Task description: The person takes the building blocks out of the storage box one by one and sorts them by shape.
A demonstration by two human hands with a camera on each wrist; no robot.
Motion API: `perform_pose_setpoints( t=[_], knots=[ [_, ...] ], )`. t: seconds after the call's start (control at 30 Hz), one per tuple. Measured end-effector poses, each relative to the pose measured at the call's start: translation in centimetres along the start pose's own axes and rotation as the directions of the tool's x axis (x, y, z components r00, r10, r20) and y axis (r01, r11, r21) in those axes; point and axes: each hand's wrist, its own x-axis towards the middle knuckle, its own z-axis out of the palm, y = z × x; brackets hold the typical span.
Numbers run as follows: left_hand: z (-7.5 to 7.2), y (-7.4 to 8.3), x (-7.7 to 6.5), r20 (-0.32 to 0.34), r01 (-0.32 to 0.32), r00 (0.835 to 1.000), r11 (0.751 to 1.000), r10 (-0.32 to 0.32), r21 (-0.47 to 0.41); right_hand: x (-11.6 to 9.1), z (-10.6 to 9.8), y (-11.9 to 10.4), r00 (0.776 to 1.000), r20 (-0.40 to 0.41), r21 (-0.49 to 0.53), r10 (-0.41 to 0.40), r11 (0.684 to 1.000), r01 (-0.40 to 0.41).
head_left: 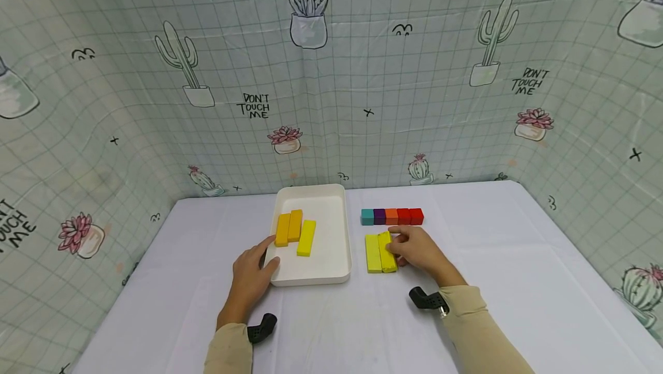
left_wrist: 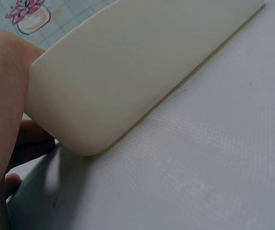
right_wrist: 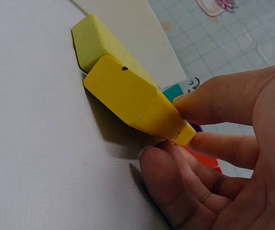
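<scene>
My left hand (head_left: 250, 276) grips the left rim of a white tray (head_left: 331, 273), which also fills much of the left wrist view. Inside the tray lie two orange-yellow blocks (head_left: 289, 228) side by side and a bright yellow block (head_left: 306, 238). To the right of the tray, my right hand (head_left: 416, 250) holds the far end of a yellow block (right_wrist: 123, 91) between its fingers. That block sits slightly tilted against another yellow block (head_left: 372, 254) on the table. The right wrist view shows its near end raised off the cloth.
Behind the right hand stands a row of small cubes in teal (head_left: 367, 217), purple (head_left: 380, 217), orange (head_left: 391, 216) and red (head_left: 410, 216). A white cloth covers the table (head_left: 321, 328). A patterned curtain (head_left: 331, 86) encloses the back and sides.
</scene>
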Motion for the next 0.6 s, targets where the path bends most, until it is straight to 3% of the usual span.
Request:
perform_pose_setpoints(
  t=[0.6],
  knots=[
    [0.01, -0.08, 0.02, 0.002, 0.005, 1.000, 1.000, -0.005, 0.005, -0.22, 0.26, -0.27, 0.999, -0.025, -0.053, -0.027, 0.998, 0.025]
  ],
)
